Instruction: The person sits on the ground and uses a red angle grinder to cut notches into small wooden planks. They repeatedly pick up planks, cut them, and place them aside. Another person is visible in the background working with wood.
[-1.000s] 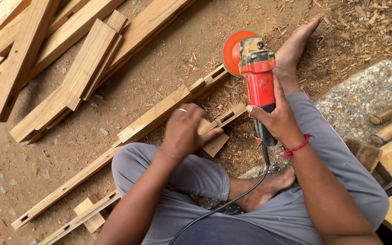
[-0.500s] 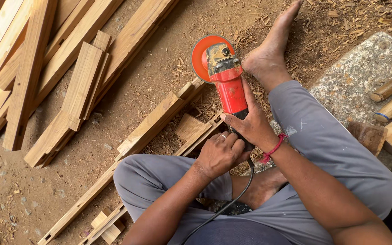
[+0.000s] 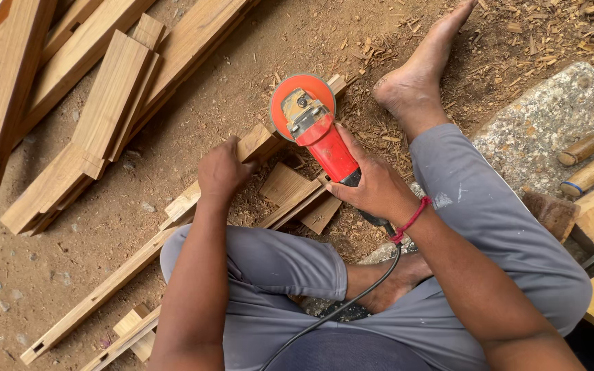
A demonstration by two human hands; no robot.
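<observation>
Seated person working on the dirt floor (image 3: pixel 194 110), seen from above the head. The right hand (image 3: pixel 372 185) is gripping the red angle grinder (image 3: pixel 317 134) by its body, fingers (image 3: pixel 348 141) wrapped tight around the housing, with the orange disc guard (image 3: pixel 284 103) pointing away from the person and hanging over the far end of a long wooden rail (image 3: pixel 173 220). The left hand (image 3: pixel 220 172) is resting on that same rail, fingers curled down onto its top edge and pressing it against the floor, just beside the grinder's head. The rail's long axis is running diagonally, from the near left corner of the view up toward the grinder disc at the centre; the left hand is sitting nearer the worked end, while the right hand is lying a little behind and to the right of it, along the tool. A black cable (image 3: pixel 352 302) is trailing from the grinder's tail back across the person's lap. Short offcuts (image 3: pixel 297 196) are lying between the two hands, touching the rail's right side. A bare foot (image 3: pixel 417 79) is stretching out beyond the grinder amid wood shavings (image 3: pixel 551 27). A stack of planks (image 3: pixel 97 103) is lying well apart at the upper left. To the right, two wooden-handled chisels (image 3: pixel 589 161) are resting on a flat stone (image 3: pixel 537 124). No container is showing anywhere in the view.
</observation>
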